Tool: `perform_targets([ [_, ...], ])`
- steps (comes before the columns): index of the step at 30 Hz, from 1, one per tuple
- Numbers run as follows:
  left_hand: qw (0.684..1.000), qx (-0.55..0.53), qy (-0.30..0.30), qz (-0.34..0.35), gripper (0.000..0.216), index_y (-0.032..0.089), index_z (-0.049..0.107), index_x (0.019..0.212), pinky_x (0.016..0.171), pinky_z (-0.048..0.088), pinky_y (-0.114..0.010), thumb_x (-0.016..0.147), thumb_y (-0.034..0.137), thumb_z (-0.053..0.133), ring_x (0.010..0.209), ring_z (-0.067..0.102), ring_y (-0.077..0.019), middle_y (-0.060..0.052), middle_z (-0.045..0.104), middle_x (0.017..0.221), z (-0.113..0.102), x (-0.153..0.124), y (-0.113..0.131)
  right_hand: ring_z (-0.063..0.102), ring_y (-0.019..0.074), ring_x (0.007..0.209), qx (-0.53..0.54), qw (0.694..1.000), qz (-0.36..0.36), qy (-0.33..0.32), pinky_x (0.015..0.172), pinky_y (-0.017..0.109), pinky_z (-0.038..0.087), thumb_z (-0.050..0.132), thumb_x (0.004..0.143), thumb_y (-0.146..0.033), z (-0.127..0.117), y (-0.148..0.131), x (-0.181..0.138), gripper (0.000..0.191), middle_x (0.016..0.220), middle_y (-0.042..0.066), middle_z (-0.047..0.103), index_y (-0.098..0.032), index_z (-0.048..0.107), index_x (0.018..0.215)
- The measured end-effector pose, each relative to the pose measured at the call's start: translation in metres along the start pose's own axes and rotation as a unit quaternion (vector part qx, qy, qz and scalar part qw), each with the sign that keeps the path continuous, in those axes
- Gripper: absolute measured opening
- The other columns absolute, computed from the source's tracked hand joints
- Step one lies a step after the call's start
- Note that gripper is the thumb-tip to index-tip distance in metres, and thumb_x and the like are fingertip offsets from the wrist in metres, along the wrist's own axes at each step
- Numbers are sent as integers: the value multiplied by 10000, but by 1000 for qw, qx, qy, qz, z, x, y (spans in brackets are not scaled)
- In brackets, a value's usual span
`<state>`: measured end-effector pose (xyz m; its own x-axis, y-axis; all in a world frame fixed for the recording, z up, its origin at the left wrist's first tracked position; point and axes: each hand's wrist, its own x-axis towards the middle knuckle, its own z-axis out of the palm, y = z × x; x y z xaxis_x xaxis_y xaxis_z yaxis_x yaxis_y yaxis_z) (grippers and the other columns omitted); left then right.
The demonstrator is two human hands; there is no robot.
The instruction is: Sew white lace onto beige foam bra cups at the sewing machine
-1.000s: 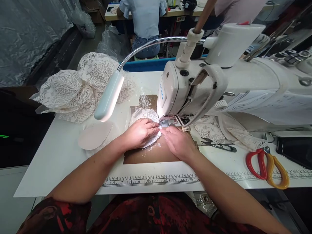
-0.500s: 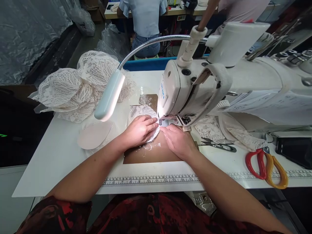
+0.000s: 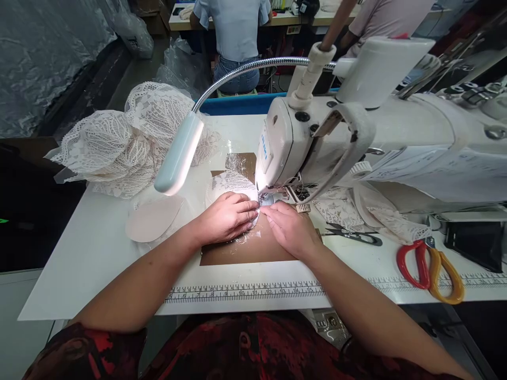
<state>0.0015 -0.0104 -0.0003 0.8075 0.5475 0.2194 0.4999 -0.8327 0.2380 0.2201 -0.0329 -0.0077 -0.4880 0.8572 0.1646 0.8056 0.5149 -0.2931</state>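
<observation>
A rounded white lace piece (image 3: 232, 182) lies under the presser foot of a white sewing machine (image 3: 285, 142), on a brown sheet (image 3: 245, 253) taped to the table. My left hand (image 3: 229, 216) rests flat on the lace, fingers stretched toward the needle and partly covering it. Close to the needle, on the right, my right hand (image 3: 291, 227) has thumb and forefinger pinched at the lace's edge; its other fingers curl beneath. The needle tip itself is too small to make out.
Left stand a lace heap (image 3: 130, 137) and an oval beige pad (image 3: 154, 219). A lamp (image 3: 180, 153) hangs over the table. To the right lie thread snips (image 3: 354, 235), red-and-orange scissors (image 3: 431, 269) and lace pieces (image 3: 340, 208). A ruler strip (image 3: 245, 292) runs along the front edge. People sit beyond.
The lace has turned and shifted a little under the needle, with less of it showing below my left hand. That hand has slid slightly; my right hand stays nearly in place.
</observation>
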Motion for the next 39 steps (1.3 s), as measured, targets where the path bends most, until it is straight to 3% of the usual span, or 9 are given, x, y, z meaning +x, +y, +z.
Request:
perform_targets([
  [8,1000,-12,-16,14,281,171,636,1100,951,414,-408,969,284,414,1141,510,-228,-78,598,1284,-4,-1,-3,510,153,713,-49,997,-55,2,573,274,310,403,849,-92,0,-1,-2,392,859,49,619,-209,682,1098],
  [16,999,4,-35,24,268,170,610,1131,960,416,-402,963,237,412,1153,502,-232,-72,584,1303,-4,0,-5,461,137,676,-45,995,-84,-12,553,267,267,411,846,-95,1,-1,0,364,872,52,610,-197,687,1061],
  [25,1000,-5,7,1,307,165,604,1193,923,444,-393,960,282,443,1113,524,-233,-71,623,1252,0,-1,-2,492,150,706,-50,996,-72,-3,567,286,271,421,851,-90,0,-3,-3,325,849,49,615,-195,695,990],
  [32,1000,10,-9,-16,330,161,595,1213,941,424,-422,957,300,440,1133,514,-250,-88,599,1277,1,2,3,529,169,749,-54,997,-47,7,584,289,303,427,841,-90,1,-1,-3,326,870,53,638,-198,694,994],
  [39,1000,-23,10,-5,253,171,640,1075,911,432,-384,951,300,461,1050,553,-211,-77,646,1152,2,0,1,565,170,775,-30,999,-19,26,598,279,345,446,847,-114,1,1,-4,286,916,54,661,-186,683,991],
])
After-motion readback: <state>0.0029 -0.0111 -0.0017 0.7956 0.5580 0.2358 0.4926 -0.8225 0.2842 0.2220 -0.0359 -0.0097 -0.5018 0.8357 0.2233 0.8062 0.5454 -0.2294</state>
